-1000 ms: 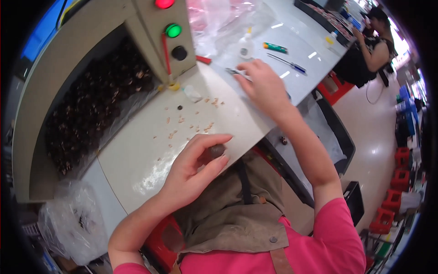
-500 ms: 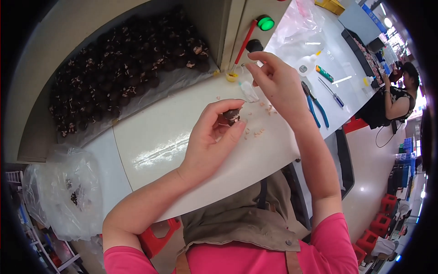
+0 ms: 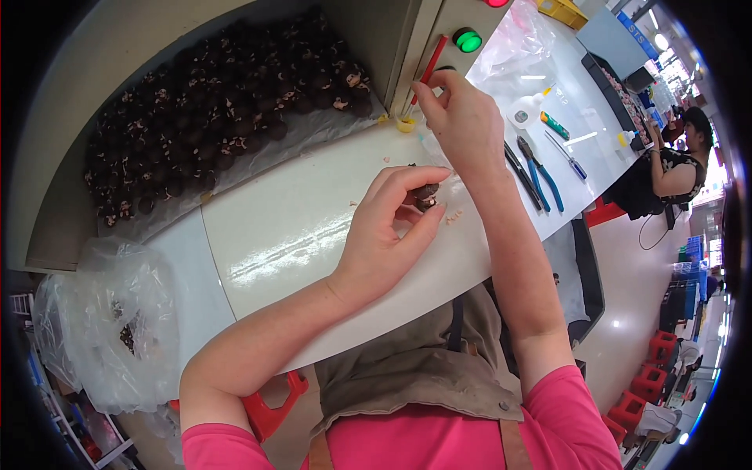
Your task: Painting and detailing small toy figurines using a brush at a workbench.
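My left hand [image 3: 384, 227] pinches a small dark-brown figurine [image 3: 425, 194] with pale parts between thumb and fingers, above the white work board. My right hand [image 3: 468, 125] is closed around a thin red-handled stick [image 3: 434, 59], perhaps a brush. Its lower end stands in a small yellow cup [image 3: 405, 124] at the foot of the machine post. Tiny pale bits [image 3: 453, 217] lie on the board beside the figurine. A large heap of similar dark figurines [image 3: 227, 117] fills the hooded recess at the far left.
Pliers [image 3: 540, 174], a screwdriver [image 3: 568, 157], a green-and-yellow tube [image 3: 554, 125] and a white bottle [image 3: 523, 111] lie right of my right arm. Clear plastic bags [image 3: 117, 321] sit at left. A green button [image 3: 468, 40] is on the post. Another person [image 3: 677, 164] works far right.
My right hand has moved up and left onto the red stick and closed on it. My left hand, still holding the figurine, appears slightly farther right as the view shifts.
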The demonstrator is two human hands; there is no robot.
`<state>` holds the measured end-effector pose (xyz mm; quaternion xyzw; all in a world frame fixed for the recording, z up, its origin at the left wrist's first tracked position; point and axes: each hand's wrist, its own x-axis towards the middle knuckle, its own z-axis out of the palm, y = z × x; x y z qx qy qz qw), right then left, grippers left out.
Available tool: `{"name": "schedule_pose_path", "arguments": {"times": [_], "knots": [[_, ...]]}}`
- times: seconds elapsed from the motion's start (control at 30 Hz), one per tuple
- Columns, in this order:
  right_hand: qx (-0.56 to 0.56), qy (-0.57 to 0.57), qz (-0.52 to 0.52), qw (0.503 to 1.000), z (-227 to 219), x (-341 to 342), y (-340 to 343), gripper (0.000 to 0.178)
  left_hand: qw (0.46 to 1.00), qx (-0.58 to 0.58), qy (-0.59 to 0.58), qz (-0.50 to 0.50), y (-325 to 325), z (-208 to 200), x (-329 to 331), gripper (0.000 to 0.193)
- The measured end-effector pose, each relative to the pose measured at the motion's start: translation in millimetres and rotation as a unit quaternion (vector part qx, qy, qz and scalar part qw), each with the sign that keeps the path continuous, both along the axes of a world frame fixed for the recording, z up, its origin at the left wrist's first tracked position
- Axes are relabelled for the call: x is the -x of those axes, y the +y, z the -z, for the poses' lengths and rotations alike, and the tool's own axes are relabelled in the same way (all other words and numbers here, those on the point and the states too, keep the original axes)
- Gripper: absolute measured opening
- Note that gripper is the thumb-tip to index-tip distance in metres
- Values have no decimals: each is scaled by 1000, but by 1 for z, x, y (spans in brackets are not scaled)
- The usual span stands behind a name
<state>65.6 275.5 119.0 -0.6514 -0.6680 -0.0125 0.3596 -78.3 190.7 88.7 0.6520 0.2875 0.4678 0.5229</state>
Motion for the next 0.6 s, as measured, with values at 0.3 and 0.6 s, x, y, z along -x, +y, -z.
{"name": "schedule_pose_path", "arguments": {"times": [0.3, 0.6], "knots": [[4, 235, -59, 970, -18, 14, -19, 24, 999, 30, -32, -18, 2, -10, 13, 36], [-137, 396, -153, 895, -37, -23, -84, 13, 991, 115, -60, -23, 2, -11, 10, 40]]}}
